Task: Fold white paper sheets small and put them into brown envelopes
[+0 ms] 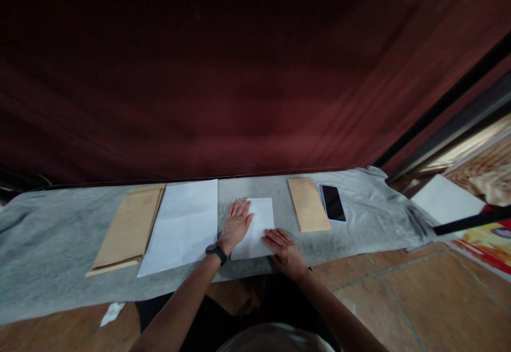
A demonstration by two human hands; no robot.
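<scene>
A folded white sheet [259, 221] lies on the grey cloth [251, 188] between my hands. My left hand [236, 225], with a dark watch on its wrist, rests flat across the sheet's left side, fingers stretched out. Fingers spread, my right hand [285, 252] touches the sheet's lower right edge. To the left are larger white paper [183, 224] and a stack of brown envelopes [130, 224]. A single brown envelope [309, 204] lies to the right of the sheet.
A phone [334, 203] lies beside the single envelope. Behind the cloth rises a dark red surface [247, 101]. Crumpled white tissue [112, 313] is on the tiled floor [375, 293]. At the far right are a white board [447, 200] and a dark metal bar [473, 220].
</scene>
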